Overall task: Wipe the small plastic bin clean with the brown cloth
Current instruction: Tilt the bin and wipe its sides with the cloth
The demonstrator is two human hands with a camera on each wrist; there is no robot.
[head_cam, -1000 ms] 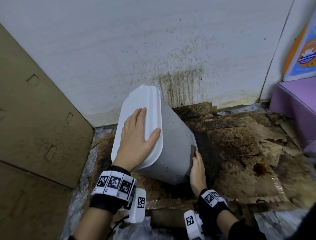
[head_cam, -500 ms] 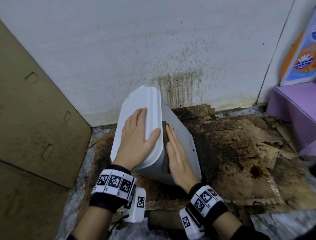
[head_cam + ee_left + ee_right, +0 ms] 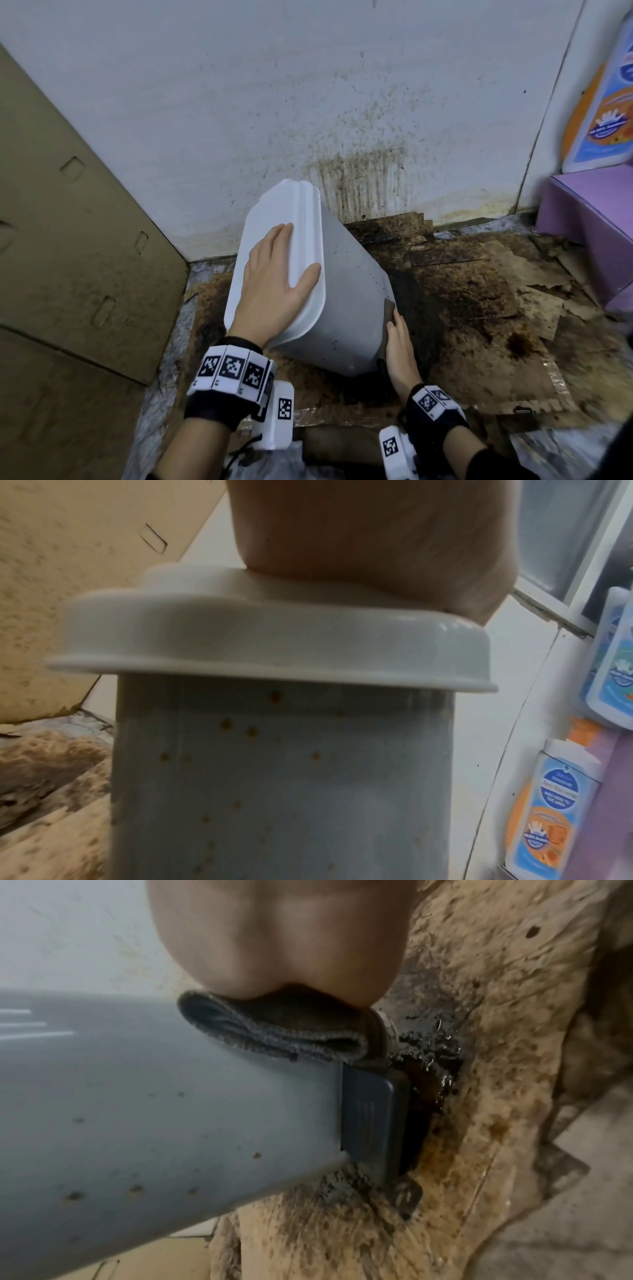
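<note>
Two hands are on the small plastic bin [image 3: 346, 291]. The bin is grey with a white lid [image 3: 274, 260], and it is tipped over to the left so it leans on its bottom edge. It stands on dirty, wet cardboard [image 3: 479, 308] on the floor, close to a white wall [image 3: 308, 102] with brown splashes on it.

The left hand [image 3: 274, 284] lies flat on the lid with its fingers straight and its thumb out to the side. It presses on the lid and does not curl round it.

The right hand [image 3: 399, 349] is low down on the right side of the bin, near the bottom. It pushes the brown cloth [image 3: 388, 310] flat against the bin wall. In the right wrist view the cloth [image 3: 274, 1031] is folded and squashed between the hand and the bin. I cannot tell how the fingers lie there.

The bin wall has lots of little brown spots [image 3: 251, 731] on it. A dark grey pedal [image 3: 373, 1123] sticks out at the bottom of the bin, touching black sticky muck [image 3: 428, 1047] on the cardboard.

A big brown cardboard sheet [image 3: 68, 240] leans on the left. A purple box [image 3: 589, 233] and a soap bottle [image 3: 603, 102] are on the right.
</note>
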